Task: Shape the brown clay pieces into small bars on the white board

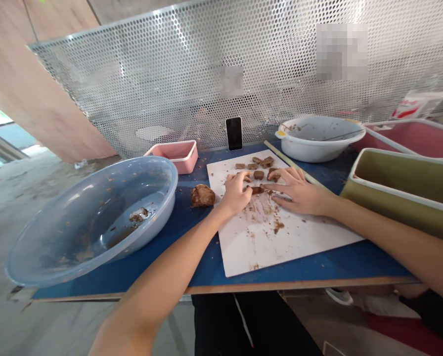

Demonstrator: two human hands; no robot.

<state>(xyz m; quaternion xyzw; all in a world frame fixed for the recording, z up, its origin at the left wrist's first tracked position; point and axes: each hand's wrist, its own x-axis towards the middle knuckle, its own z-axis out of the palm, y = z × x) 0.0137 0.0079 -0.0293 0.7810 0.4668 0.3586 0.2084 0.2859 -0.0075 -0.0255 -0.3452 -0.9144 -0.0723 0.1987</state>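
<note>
A short brown clay-like roll [257, 190] lies on a smeared white board [243, 247]. My left hand [236, 192] is curled at its left end, with thumb and fingertips against it. My right hand [297, 193] is stretched out, fingers apart, and its fingertips reach the roll's right end. Just beyond my fingers lie several small brown pieces, among them a rounded one [259, 175] between my hands and a flat one [240, 166] farther back. A large rough brown lump [202, 196] sits left of the board. Brown smears and crumbs mark the board below my hands.
A big blue basin [95, 217] leans at the left, near a small pink tub [177, 153]. A phone [234, 133] stands against the perforated metal panel [192, 89]. A pale stick [291, 163], a white basin [321, 143] and an olive tub [403, 193] are right.
</note>
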